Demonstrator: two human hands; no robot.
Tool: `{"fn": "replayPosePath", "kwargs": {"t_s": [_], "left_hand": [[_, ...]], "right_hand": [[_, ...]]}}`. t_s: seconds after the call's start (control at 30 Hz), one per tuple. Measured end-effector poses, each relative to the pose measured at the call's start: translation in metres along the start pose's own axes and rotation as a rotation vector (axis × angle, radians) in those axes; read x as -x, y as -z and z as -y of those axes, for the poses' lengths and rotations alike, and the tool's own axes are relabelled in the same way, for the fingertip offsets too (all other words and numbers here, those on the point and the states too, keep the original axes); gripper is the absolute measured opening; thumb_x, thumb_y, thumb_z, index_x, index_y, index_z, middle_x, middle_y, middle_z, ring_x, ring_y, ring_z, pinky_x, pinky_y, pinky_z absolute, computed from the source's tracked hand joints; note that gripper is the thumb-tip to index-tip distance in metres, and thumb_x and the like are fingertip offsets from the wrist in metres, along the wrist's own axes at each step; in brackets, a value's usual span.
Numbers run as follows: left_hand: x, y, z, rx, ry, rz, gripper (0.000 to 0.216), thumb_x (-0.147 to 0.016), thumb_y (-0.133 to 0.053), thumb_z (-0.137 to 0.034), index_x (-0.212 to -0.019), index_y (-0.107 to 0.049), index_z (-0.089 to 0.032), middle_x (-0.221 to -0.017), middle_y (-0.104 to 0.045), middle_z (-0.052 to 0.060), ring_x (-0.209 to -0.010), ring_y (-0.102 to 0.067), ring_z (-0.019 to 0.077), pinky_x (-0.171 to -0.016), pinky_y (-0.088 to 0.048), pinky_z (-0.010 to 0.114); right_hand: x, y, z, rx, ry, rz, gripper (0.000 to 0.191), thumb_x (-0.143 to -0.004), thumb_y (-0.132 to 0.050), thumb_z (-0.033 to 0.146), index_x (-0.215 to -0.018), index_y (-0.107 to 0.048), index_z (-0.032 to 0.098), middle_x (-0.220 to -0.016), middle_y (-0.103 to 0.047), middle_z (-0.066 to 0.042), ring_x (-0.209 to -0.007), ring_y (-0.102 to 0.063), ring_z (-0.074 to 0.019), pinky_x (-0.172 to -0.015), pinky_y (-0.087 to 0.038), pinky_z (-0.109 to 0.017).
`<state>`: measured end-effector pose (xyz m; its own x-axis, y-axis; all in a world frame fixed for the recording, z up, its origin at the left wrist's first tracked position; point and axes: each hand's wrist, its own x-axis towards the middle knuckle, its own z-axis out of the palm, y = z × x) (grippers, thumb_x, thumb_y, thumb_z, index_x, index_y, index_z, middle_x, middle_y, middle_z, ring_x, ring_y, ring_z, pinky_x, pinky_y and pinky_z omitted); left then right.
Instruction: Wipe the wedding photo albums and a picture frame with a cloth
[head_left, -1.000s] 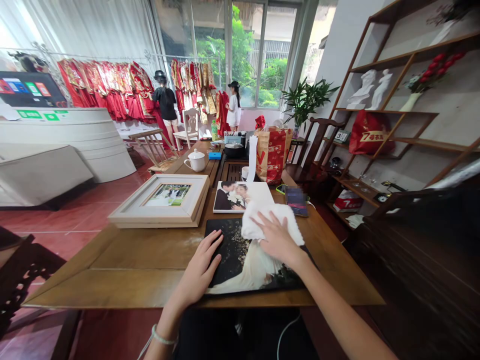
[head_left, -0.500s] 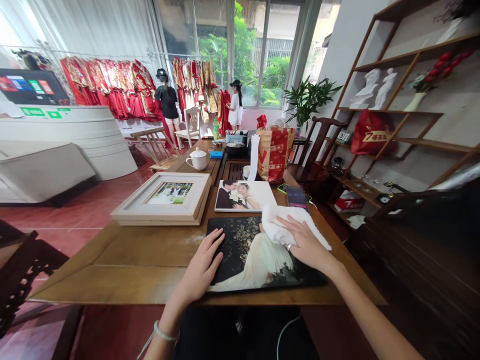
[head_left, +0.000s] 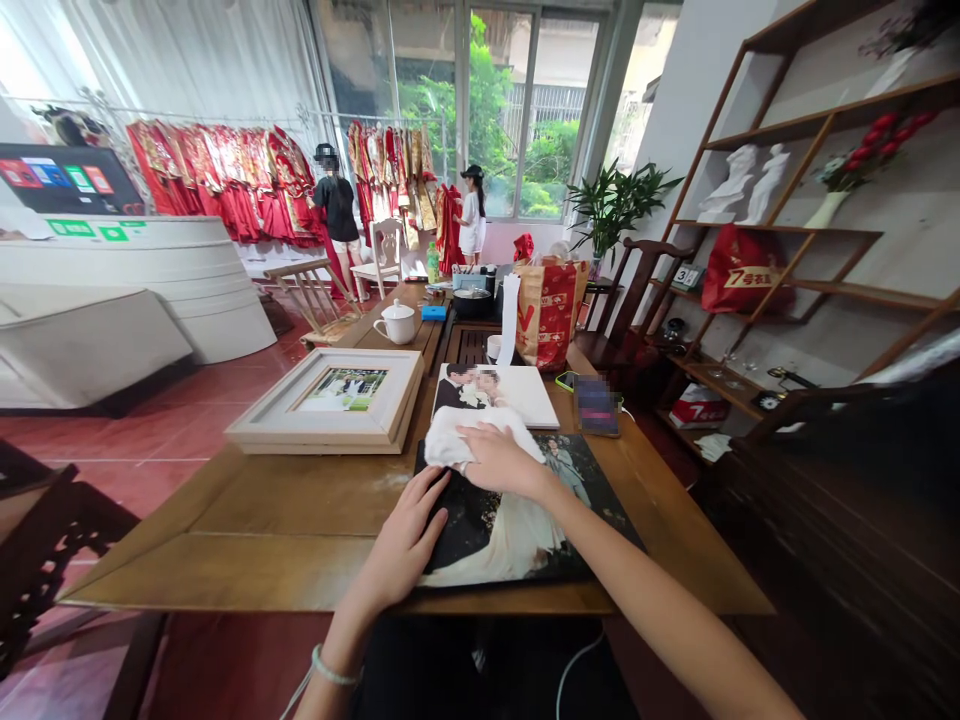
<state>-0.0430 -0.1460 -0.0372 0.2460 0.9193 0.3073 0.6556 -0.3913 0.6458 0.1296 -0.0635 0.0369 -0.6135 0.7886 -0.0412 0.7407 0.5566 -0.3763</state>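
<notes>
A dark wedding photo panel (head_left: 517,540) lies flat at the table's near edge, showing a pale gown and a figure in light clothes. My left hand (head_left: 405,535) rests on its left edge with the fingers stretched out, holding nothing. Under my right hand (head_left: 499,460) is a bunched white cloth (head_left: 442,440), pressed onto the panel's far left corner. The right forearm crosses over the panel and hides part of it. Just behind the cloth lies a white-edged photo print (head_left: 529,390) of a couple, partly covered by it.
A light wooden picture frame (head_left: 255,425) lies at the left on the table (head_left: 247,540). Farther back stand a lidded white cup (head_left: 397,325) and a red-and-brown paper bag (head_left: 551,310). A phone (head_left: 598,405) with a cable lies at the right. Two people stand by red garments.
My right hand has slid the white cloth leftward across the panel, from its far right to its far left corner. The figure at the right now shows. My left hand has stayed in place.
</notes>
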Motion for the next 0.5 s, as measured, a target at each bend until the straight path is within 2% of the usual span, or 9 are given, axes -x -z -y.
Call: {"fn": "replayPosePath", "kwargs": {"t_s": [0.13, 0.23, 0.33, 0.5], "left_hand": [[0.001, -0.002, 0.004, -0.022, 0.010, -0.013, 0.041, -0.095, -0.040, -0.031, -0.134, -0.050, -0.022, -0.146, -0.044, 0.009, -0.139, -0.033, 0.0277, -0.115, -0.026, 0.049], [0.001, -0.002, 0.004, -0.010, 0.001, -0.011, 0.042, -0.095, -0.040, -0.030, -0.136, -0.048, -0.022, -0.146, -0.044, 0.009, -0.138, -0.035, 0.0264, -0.115, -0.027, 0.047], [0.001, 0.001, 0.002, 0.012, -0.014, -0.007, 0.043, -0.096, -0.039, -0.029, -0.138, -0.045, -0.024, -0.149, -0.040, 0.007, -0.140, -0.032, 0.0242, -0.116, -0.026, 0.047], [0.000, 0.003, -0.001, 0.022, -0.008, 0.008, 0.043, -0.097, -0.037, -0.028, -0.139, -0.044, -0.024, -0.152, -0.036, 0.006, -0.142, -0.027, 0.0227, -0.117, -0.023, 0.047]], "right_hand": [[-0.015, -0.006, 0.022, -0.001, 0.054, 0.003, 0.053, -0.082, -0.047, 0.026, -0.134, -0.051, 0.019, -0.149, -0.038, -0.006, -0.138, -0.024, -0.0335, -0.108, -0.016, -0.064], [-0.012, -0.008, 0.018, -0.002, 0.037, -0.033, 0.053, -0.082, -0.046, 0.025, -0.134, -0.050, 0.018, -0.147, -0.041, -0.006, -0.137, -0.027, -0.0301, -0.110, -0.015, -0.061], [0.003, -0.005, -0.006, 0.003, -0.045, -0.088, 0.052, -0.085, -0.045, 0.027, -0.135, -0.049, 0.015, -0.145, -0.044, -0.010, -0.136, -0.031, -0.0281, -0.111, -0.015, -0.058], [0.047, 0.000, -0.065, 0.030, -0.220, -0.180, 0.053, -0.084, -0.046, 0.022, -0.137, -0.047, 0.015, -0.145, -0.044, -0.010, -0.137, -0.030, -0.0269, -0.113, -0.013, -0.054]]}}
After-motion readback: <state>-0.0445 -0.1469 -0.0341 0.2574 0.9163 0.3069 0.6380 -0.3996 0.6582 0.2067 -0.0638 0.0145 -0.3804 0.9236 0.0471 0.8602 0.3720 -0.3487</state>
